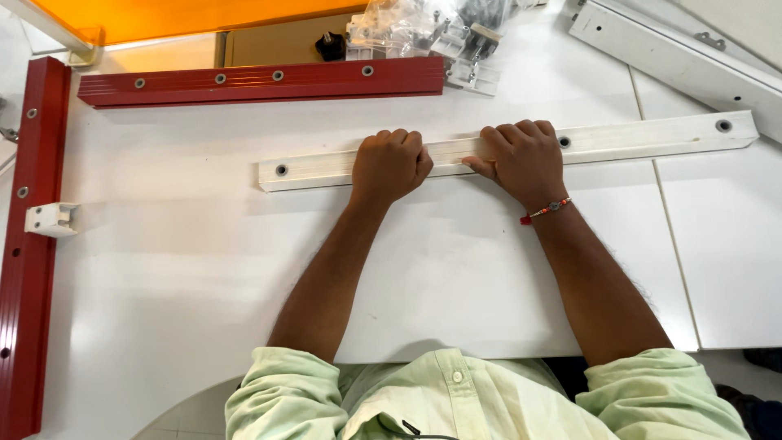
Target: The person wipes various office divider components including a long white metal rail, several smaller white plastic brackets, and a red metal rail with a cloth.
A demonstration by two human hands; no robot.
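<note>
Across the middle of the white bench (pixel 163 269) lies a long white rail (pixel 635 137), running from left of centre to near the right edge and tilted so that its right end sits slightly farther back. Both hands rest on it side by side near its middle. The left hand (pixel 389 165) is curled into a loose fist over the rail, fingers wrapped over the far edge. The right hand (pixel 524 159) is likewise closed over it, with the thumb pressed against the near edge. A beaded bracelet (pixel 547 209) circles the right wrist.

The rail looks like a straight, flat-faced bar with square-cut ends and round screw holes, one near each end and another just beside the right hand. Its surface is smooth and painted, so it may slide easily on the glossy bench. Judging by its even line, it is stiff and will not sag; it seems fairly light for its length. Holding it near the middle, as now, balances it, while a wider hold would steady the ends better.

A red rail (pixel 261 81) lies near the back edge, another red rail (pixel 28 244) along the left edge with a small white bracket (pixel 50 218) against it. Clear bags of fittings (pixel 415 28) sit at the back, and a white panel (pixel 676 53) lies at the back right corner.
</note>
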